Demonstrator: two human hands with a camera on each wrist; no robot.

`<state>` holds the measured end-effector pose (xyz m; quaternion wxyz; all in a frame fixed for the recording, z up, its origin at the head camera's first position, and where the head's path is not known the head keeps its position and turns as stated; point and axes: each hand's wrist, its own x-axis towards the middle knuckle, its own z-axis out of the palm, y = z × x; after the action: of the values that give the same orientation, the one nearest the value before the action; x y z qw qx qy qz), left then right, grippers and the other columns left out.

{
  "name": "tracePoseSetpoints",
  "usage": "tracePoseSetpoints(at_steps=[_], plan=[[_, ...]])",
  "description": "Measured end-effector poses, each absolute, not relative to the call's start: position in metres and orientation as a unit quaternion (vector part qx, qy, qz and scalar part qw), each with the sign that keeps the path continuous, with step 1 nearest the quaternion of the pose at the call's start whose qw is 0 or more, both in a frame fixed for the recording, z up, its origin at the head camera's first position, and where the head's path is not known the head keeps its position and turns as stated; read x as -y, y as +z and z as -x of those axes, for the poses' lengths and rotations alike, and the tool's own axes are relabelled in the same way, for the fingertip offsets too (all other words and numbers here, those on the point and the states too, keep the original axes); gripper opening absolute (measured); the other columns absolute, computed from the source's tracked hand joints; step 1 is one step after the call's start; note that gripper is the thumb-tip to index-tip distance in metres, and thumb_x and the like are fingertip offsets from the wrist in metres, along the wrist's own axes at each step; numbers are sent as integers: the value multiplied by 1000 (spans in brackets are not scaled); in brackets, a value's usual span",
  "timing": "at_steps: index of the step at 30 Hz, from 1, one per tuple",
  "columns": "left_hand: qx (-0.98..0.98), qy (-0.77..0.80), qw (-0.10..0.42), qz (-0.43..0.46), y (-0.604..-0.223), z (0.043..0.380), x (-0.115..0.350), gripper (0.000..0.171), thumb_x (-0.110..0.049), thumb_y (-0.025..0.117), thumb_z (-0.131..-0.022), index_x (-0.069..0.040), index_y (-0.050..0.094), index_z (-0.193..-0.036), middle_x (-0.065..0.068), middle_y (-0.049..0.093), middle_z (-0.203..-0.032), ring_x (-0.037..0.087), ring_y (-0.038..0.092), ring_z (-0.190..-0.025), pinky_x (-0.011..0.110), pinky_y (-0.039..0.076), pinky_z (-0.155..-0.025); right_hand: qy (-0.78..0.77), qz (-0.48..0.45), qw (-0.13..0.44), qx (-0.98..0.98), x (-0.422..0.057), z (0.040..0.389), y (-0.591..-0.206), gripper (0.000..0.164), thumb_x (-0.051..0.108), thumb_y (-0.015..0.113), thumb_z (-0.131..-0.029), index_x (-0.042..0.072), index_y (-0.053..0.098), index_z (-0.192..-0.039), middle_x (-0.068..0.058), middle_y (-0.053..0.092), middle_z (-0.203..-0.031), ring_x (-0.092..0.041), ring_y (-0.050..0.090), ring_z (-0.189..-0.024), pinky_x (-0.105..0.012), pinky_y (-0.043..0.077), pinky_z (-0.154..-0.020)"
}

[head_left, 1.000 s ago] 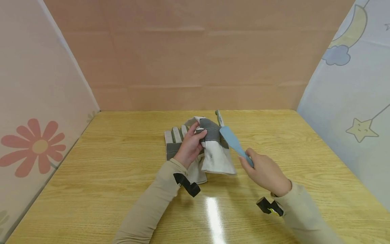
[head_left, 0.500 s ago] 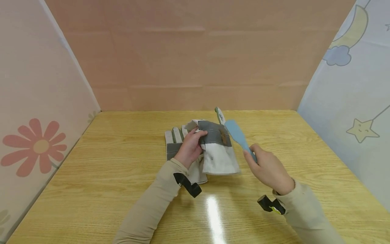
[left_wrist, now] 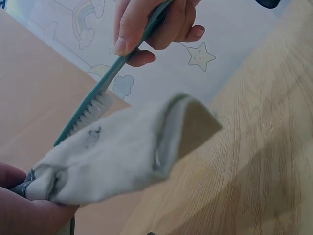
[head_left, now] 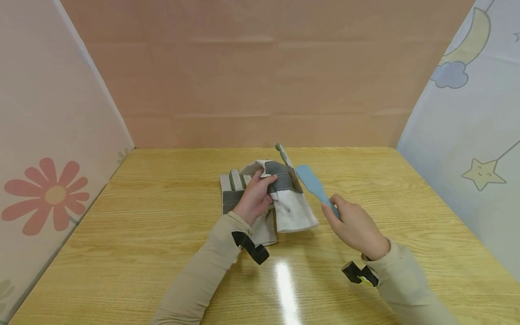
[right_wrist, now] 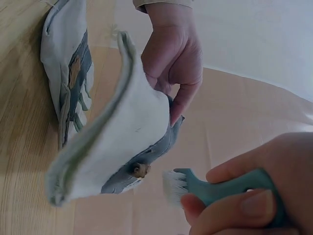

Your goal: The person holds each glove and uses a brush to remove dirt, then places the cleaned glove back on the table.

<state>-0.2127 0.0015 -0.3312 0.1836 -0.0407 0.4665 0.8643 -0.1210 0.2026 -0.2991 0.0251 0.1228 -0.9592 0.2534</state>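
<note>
Grey-and-white cloth glove [head_left: 294, 210] has tilted, tip leftward; left fingers [head_left: 268, 180] pinch it mid-length, above the wooden surface [head_left: 142, 203]. Right fingers [head_left: 330, 215] grip the blue, white-bristled brush [head_left: 311, 180]. Glove looks light, floppy: best held at its grey band [head_left: 286, 182].

Matt cloth glove [head_left: 293, 211] — smooth plastic brush [head_left: 312, 182]

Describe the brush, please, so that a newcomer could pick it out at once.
Find the wooden table, then the person's right hand above it. That hand grips a long blue brush, beside the held-up glove. Its blue body and white bristles set it apart from that white-and-grey glove.
</note>
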Motion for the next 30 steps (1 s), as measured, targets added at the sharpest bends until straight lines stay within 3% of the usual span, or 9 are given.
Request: tracePoseSetpoints(at_steps=[4,13,22,30], plan=[[-468,861,194,36,-332,212,-1,69,-9,37,-100,-22,-9,-151,15,5,-157,34,28,-139,47,25,-114,247,-128,30,960,-203,120,-300,28,25,40,-101,3,51,-89,3,35,-51,-6,26,-41,-21,27,-40],[-494,846,200,13,-334,211,-3,67,-9,34,-101,-21,-8,-151,19,28,-149,35,37,-134,46,33,-109,243,-137,44,959,-200,122,-299,29,26,40,-101,1,53,-96,2,38,-52,-6,29,-41,-22,29,-40],[-454,863,222,5,-331,212,1,71,-3,36,-99,-19,-10,-150,15,22,-153,35,32,-137,45,30,-111,239,-140,48,960,-199,122,-296,28,25,41,-101,0,53,-96,1,39,-52,-6,29,-41,-22,28,-40],[-472,853,221,-2,-329,211,0,59,-3,38,-99,-10,8,-150,19,31,-148,34,34,-135,45,32,-110,236,-136,46,961,-200,120,-294,29,26,41,-101,1,54,-97,2,37,-50,-7,28,-40,-23,28,-40]])
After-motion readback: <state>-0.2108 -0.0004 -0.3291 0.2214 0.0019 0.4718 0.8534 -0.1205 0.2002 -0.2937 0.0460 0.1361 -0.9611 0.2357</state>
